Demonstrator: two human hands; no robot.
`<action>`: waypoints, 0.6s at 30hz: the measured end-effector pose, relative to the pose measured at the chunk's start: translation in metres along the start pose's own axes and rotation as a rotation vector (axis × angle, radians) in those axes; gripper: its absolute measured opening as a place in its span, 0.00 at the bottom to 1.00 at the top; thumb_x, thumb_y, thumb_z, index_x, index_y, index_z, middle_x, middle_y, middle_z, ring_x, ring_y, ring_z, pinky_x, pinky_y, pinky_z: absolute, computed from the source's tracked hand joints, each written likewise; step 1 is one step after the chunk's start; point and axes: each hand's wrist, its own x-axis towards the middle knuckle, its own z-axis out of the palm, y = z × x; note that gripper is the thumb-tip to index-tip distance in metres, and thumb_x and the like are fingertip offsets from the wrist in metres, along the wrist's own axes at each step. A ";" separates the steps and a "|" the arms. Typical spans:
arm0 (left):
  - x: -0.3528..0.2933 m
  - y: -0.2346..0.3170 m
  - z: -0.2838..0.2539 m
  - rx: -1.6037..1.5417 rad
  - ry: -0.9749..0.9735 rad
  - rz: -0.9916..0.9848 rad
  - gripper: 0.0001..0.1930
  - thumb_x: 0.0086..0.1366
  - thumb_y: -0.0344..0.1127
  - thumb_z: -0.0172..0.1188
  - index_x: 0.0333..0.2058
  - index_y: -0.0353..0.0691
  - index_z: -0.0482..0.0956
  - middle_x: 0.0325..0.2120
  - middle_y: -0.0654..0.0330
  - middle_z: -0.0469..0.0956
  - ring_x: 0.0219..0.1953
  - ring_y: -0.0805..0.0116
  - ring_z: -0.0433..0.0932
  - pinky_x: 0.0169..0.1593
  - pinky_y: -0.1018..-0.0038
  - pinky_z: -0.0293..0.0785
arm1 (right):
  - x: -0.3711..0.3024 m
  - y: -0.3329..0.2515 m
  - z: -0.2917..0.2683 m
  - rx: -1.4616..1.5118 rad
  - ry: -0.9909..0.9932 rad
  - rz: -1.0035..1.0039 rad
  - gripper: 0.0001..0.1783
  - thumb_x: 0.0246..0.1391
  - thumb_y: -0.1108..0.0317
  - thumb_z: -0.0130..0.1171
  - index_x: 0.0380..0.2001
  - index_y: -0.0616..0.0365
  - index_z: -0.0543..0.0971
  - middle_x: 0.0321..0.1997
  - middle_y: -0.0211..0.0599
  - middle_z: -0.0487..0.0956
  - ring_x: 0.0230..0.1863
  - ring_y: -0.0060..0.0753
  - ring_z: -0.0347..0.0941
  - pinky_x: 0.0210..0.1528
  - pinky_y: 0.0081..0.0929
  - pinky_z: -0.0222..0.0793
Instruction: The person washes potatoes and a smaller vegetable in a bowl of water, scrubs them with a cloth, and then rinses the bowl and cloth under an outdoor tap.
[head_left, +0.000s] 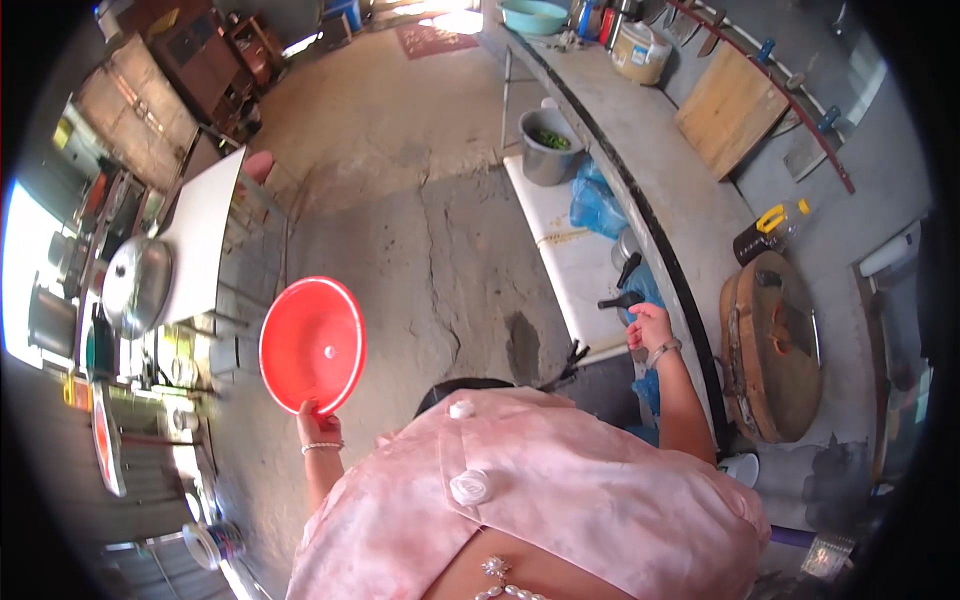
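Note:
My left hand (318, 426) grips the lower rim of a red plastic basin (300, 340). The basin is tilted so its inside faces up toward me, and a small pale spot shows on its bottom. To the right, my right hand (648, 328) is raised beside the counter edge with its fingers loosely bent and apart. I see nothing in it. Just beyond its fingers are black handles (622, 299), near a blue plastic bag (645, 285) on the low white surface under the counter.
A grey bucket with greens (545, 150) stands on the low white surface (560, 260). The counter (650, 150) carries a round wooden chopping block (775, 350), an oil bottle (775, 228) and a wooden board (732, 108). At left, a white table (205, 235) bears a domed metal lid (138, 287).

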 end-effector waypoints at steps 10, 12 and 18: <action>0.035 0.031 0.271 0.475 -0.702 0.090 0.14 0.56 0.32 0.49 0.40 0.33 0.68 0.35 0.55 0.73 0.35 0.64 0.74 0.33 0.72 0.74 | 0.028 -0.187 0.119 -0.150 -0.409 -0.346 0.24 0.47 0.69 0.52 0.49 0.61 0.61 0.41 0.43 0.70 0.27 0.28 0.72 0.22 0.18 0.68; 0.038 0.014 0.322 0.519 -0.791 0.074 0.14 0.57 0.36 0.50 0.39 0.34 0.69 0.31 0.58 0.74 0.29 0.68 0.74 0.25 0.76 0.69 | 0.053 -0.204 0.135 -0.160 -0.460 -0.361 0.29 0.47 0.68 0.54 0.52 0.60 0.58 0.45 0.44 0.69 0.31 0.29 0.73 0.26 0.20 0.70; 0.053 0.000 0.468 0.806 -0.956 0.058 0.15 0.58 0.44 0.49 0.37 0.38 0.69 0.25 0.62 0.75 0.18 0.76 0.72 0.13 0.83 0.64 | 0.169 -0.237 0.151 -0.029 -0.252 -0.665 0.36 0.43 0.70 0.56 0.55 0.61 0.53 0.48 0.44 0.67 0.47 0.31 0.66 0.49 0.27 0.61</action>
